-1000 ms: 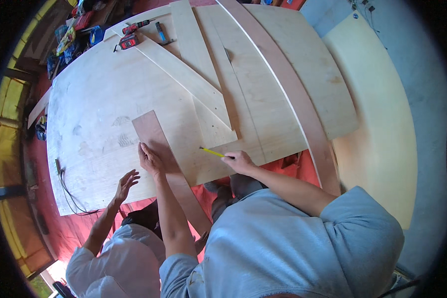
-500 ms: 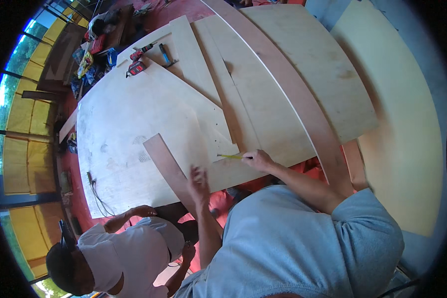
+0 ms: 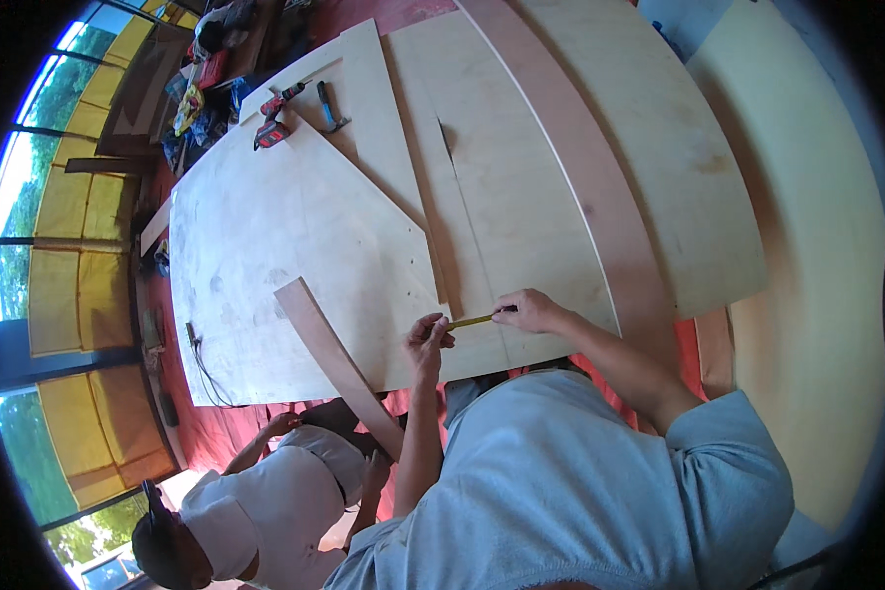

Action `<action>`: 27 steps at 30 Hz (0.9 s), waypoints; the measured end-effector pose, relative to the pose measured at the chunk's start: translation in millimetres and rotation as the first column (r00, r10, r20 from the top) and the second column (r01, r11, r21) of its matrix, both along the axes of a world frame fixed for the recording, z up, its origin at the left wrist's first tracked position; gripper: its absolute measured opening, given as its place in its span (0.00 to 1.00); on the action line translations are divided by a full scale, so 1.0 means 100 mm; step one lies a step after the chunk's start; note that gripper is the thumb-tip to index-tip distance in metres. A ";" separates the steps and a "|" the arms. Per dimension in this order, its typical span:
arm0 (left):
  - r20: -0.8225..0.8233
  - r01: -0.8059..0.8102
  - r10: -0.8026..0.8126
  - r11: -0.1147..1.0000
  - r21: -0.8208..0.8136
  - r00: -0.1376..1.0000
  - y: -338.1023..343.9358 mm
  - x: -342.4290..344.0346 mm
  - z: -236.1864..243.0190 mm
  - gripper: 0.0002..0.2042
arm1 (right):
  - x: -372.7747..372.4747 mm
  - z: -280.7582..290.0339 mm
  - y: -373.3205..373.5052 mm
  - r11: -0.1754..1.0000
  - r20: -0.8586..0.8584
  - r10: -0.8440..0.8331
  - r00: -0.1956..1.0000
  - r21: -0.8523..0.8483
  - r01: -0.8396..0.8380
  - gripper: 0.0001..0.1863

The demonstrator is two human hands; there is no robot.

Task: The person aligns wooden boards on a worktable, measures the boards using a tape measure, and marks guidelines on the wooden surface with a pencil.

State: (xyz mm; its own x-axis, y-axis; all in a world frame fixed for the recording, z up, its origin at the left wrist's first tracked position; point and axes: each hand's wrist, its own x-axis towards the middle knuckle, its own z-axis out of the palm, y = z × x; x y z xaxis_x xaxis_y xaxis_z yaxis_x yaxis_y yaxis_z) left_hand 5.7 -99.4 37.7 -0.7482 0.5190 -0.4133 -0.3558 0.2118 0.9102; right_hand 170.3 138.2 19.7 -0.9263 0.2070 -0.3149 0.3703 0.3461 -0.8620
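At the near edge of the large plywood sheet (image 3: 236, 226) my right hand (image 3: 523, 313) is closed on a yellow tape measure (image 3: 469, 322), with some blade drawn out toward the left. My left hand (image 3: 430, 336) pinches the free end of that blade, by the lower corner of the stacked pale boards (image 3: 374, 98). Left of my left hand, a pinkish-brown plank (image 3: 329, 354) lies diagonally, overhanging the near edge. A long pinkish-brown board (image 3: 551, 118) runs across the sheets at the right.
A red cordless drill (image 3: 270, 128) and blue-handled hammer (image 3: 329, 113) lie among the boards. A cable (image 3: 206, 369) is at the left edge. A co-worker (image 3: 265, 501) in a white shirt bends beside me. A pale panel (image 3: 796, 246) stands at the right; clutter (image 3: 202, 98) piles beyond the far-left edge.
My left hand has let go of the plank and moved right to the tape's end. My right hand has shifted slightly right. The co-worker has moved lower in the view, now bending further.
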 end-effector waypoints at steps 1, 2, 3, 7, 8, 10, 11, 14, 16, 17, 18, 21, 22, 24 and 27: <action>0.001 -0.019 0.019 1.000 0.012 1.000 0.03 -0.06 -0.04 0.14 | -0.02 -0.04 0.12 1.000 -0.017 -0.007 1.000 0.004 0.007 0.18; 0.007 -0.028 0.028 1.000 0.008 1.000 0.07 -0.14 -0.03 0.14 | -0.05 -0.06 0.24 1.000 -0.011 0.002 1.000 0.000 -0.002 0.18; -0.007 -0.058 0.058 0.998 0.023 0.998 0.15 -0.23 -0.01 0.14 | -0.09 -0.05 0.39 1.000 0.003 -0.021 1.000 0.012 0.021 0.17; -0.050 -0.025 0.026 0.999 0.037 0.998 0.53 -0.77 0.04 0.15 | -0.48 0.10 0.93 0.990 0.078 -0.107 0.991 0.102 0.099 0.13; -0.061 0.019 -0.015 0.998 0.065 0.998 0.66 -0.96 -0.02 0.15 | -0.62 0.11 1.09 0.980 0.045 -0.109 0.993 0.171 0.100 0.13; -0.144 0.046 -0.040 0.998 0.038 0.989 0.98 -1.39 -0.17 0.15 | -0.92 0.06 1.46 0.970 0.006 -0.143 0.990 0.199 0.139 0.14; -0.237 0.084 -0.082 0.996 0.000 0.968 1.17 -1.58 -0.26 0.14 | -1.08 0.02 1.66 0.957 -0.047 -0.187 0.981 0.216 0.193 0.15; -0.418 0.050 -0.109 0.988 -0.148 0.902 1.88 -2.10 -0.19 0.13 | -1.60 -0.07 2.44 0.871 0.012 -0.358 0.933 0.364 0.330 0.16; -0.465 0.049 -0.128 0.983 -0.177 0.876 2.24 -2.43 -0.25 0.13 | -2.04 -0.13 2.86 0.840 -0.035 -0.379 0.925 0.407 0.360 0.16; -0.522 0.061 -0.159 0.978 -0.200 0.838 2.42 -2.56 -0.31 0.13 | -2.23 -0.16 3.07 0.815 -0.046 -0.378 0.925 0.458 0.356 0.16; -0.571 0.060 -0.190 0.969 -0.239 0.798 2.57 -2.69 -0.36 0.11 | -2.41 -0.22 3.24 0.788 -0.058 -0.377 0.924 0.504 0.353 0.15; -0.653 0.032 -0.218 0.958 -0.284 0.725 2.86 -3.09 -0.73 0.10 | -2.83 -0.45 3.51 0.831 -0.062 -0.333 0.941 0.453 0.324 0.15; -0.647 0.000 -0.214 0.950 -0.314 0.732 2.92 -3.21 -0.83 0.10 | -2.93 -0.52 3.56 0.834 -0.042 -0.337 0.941 0.450 0.319 0.15; -0.661 -0.104 -0.144 0.941 -0.321 0.736 3.03 -3.36 -1.02 0.11 | -3.07 -0.59 3.59 0.834 0.009 -0.282 0.959 0.496 0.241 0.15; -0.683 -0.194 -0.180 0.880 -0.433 0.707 3.27 -3.40 -0.97 0.09 | -3.22 -0.57 3.67 0.864 0.064 -0.276 0.959 0.454 0.218 0.15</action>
